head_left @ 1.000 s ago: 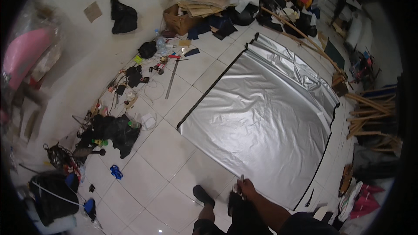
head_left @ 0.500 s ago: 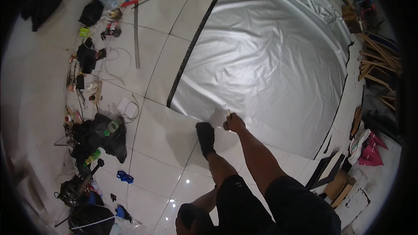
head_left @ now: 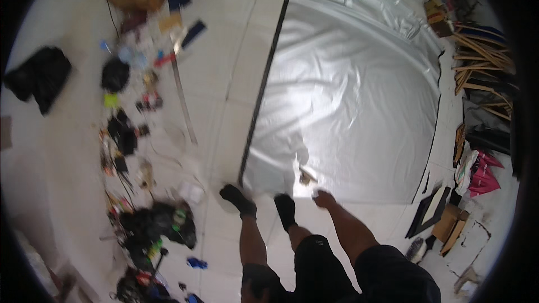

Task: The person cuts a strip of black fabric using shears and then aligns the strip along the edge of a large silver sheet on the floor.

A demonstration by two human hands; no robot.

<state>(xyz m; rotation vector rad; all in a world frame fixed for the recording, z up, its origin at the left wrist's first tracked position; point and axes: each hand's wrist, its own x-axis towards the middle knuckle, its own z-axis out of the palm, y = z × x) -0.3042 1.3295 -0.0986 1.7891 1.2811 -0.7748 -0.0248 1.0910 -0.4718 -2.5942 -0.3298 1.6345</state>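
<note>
A large silver sheet [head_left: 348,118] with a black left edge lies wrinkled on the tiled floor. On its near edge lies a small brownish thing [head_left: 306,177], too blurred to name. My right hand [head_left: 323,198] is just to the near right of it, apart from it, at the sheet's border. Motion smears the fingers, so whether they hold anything does not show. Down at the lower edge, my left hand [head_left: 259,293] shows only as a dim patch by my left thigh, its fingers hidden. My feet in dark socks stand near the sheet's lower left corner.
Clutter lines the left: black bags [head_left: 163,221], a blue item [head_left: 196,262], a long grey strip [head_left: 184,104] and bottles. Wooden strips [head_left: 477,59], a pink bag [head_left: 484,174], a cardboard box [head_left: 451,221] and a dark frame [head_left: 429,213] stand along the right.
My right hand has moved right and nearer to me, away from the small thing it held, which now lies on the sheet. My left foot has come into view, and the whole view has shifted.
</note>
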